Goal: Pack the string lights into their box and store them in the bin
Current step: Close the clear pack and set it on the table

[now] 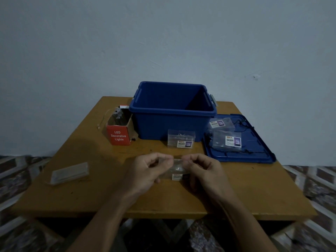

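Both my hands hold a small clear plastic box (177, 170) with a white label, just above the table's front middle. My left hand (149, 171) pinches its left end and my right hand (201, 171) its right end. Whether lights are inside it is hard to tell. The open blue bin (172, 110) stands at the back centre, with nothing visible inside it. A second clear box (181, 139) rests in front of the bin. A red carton marked "LED Decorative Lights" (119, 132) stands open to the bin's left, with thin wire (103, 119) trailing out.
The blue bin lid (254, 151) lies flat at the right, carrying two more clear boxes (227, 140) and a dark string of lights (241, 124). A pale flat case (70, 172) lies near the left edge of the wooden table (109, 197). A wall stands close behind.
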A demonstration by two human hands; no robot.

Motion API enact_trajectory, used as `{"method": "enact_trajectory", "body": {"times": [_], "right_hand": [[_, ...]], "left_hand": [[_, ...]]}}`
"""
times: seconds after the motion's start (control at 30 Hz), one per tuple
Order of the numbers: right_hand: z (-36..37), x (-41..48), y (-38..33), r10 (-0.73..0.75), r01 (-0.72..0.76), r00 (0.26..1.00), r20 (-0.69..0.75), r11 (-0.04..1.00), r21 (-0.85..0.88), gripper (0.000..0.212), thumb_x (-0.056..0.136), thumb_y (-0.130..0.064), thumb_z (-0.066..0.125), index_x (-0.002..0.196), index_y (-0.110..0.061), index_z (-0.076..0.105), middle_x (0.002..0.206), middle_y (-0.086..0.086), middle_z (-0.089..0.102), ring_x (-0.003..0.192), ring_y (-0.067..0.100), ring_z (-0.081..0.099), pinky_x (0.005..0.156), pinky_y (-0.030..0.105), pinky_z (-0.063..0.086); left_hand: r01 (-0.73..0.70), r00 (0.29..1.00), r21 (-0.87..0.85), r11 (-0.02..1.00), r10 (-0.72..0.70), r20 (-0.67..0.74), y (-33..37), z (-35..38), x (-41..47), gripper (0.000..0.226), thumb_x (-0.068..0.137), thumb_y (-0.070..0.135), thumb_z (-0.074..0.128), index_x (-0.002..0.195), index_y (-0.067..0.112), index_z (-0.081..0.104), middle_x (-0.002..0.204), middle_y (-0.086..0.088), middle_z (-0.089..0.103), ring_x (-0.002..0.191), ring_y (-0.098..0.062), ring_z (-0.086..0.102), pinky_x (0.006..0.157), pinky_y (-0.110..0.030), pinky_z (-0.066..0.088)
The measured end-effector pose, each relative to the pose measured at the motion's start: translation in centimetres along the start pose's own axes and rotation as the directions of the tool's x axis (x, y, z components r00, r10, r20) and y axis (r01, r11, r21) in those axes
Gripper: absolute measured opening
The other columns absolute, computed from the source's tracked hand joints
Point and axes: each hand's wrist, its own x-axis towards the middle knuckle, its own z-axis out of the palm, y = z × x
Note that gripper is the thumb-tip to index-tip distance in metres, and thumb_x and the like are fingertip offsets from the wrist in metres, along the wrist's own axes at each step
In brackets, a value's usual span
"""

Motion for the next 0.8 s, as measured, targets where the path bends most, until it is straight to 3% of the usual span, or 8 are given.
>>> {"method": "enact_trajectory", "body": {"times": [0.13,0.43,0.63,0.73,0.8], "right_hand": [[0.1,-0.1,0.1,-0.014,0.014,0.999,-0.040,1.000,-0.008,0.011,0.094,-0.018,0.066,0.091,-0.010,0.072,0.063,0.000,0.067,0.049,0.012,0.053,0.046,0.023,0.045],[0.5,-1.0,0.4,-0.059,0.060,0.992,-0.109,0.998,0.003,0.011,0.098,-0.017,0.059,0.098,-0.009,0.067,0.064,0.009,0.066,0.058,0.023,0.061,0.058,0.032,0.053],[0.9,-0.6,0.8,-0.110,0.087,0.981,-0.159,0.986,-0.142,0.008,0.096,-0.021,0.063,0.096,-0.023,0.071,0.084,0.005,0.069,0.068,0.014,0.065,0.060,0.026,0.056],[1.6,-0.2,0.4,-0.049,0.030,0.991,-0.125,0.989,-0.148,0.006,0.098,-0.024,0.060,0.098,-0.022,0.066,0.085,0.003,0.070,0.066,0.012,0.066,0.059,0.024,0.057],[2.3,0.2,0.1,-0.018,0.003,0.994,-0.109,0.990,-0.141,0.007,0.098,-0.026,0.060,0.100,-0.020,0.062,0.084,0.005,0.071,0.062,0.013,0.067,0.058,0.025,0.057]], "left_hand": [[0.011,1.000,-0.015,1.000,-0.011,-0.028,-0.1,-0.1,0.2,0.012,0.090,0.034,0.069,0.093,0.027,0.079,0.058,0.014,0.065,0.054,-0.004,0.054,0.051,-0.016,0.042],[0.039,0.991,-0.091,0.995,-0.050,-0.123,-0.6,-0.3,-0.1,0.014,0.096,0.025,0.062,0.097,0.024,0.076,0.067,-0.006,0.071,0.063,-0.018,0.066,0.059,-0.028,0.054],[0.076,0.980,-0.043,0.996,-0.083,-0.180,-0.6,-0.7,-0.4,0.011,0.094,0.030,0.066,0.090,0.026,0.076,0.071,-0.003,0.072,0.061,-0.010,0.067,0.058,-0.023,0.055],[0.092,0.967,0.012,0.996,-0.087,-0.239,-0.5,-1.1,-0.5,0.012,0.094,0.032,0.066,0.088,0.023,0.073,0.073,-0.004,0.072,0.057,-0.007,0.065,0.052,-0.019,0.052],[0.101,0.953,0.007,0.995,-0.095,-0.287,-0.5,-1.6,-0.3,0.015,0.094,0.032,0.067,0.087,0.019,0.071,0.076,-0.007,0.073,0.057,-0.010,0.066,0.053,-0.024,0.056]]}}
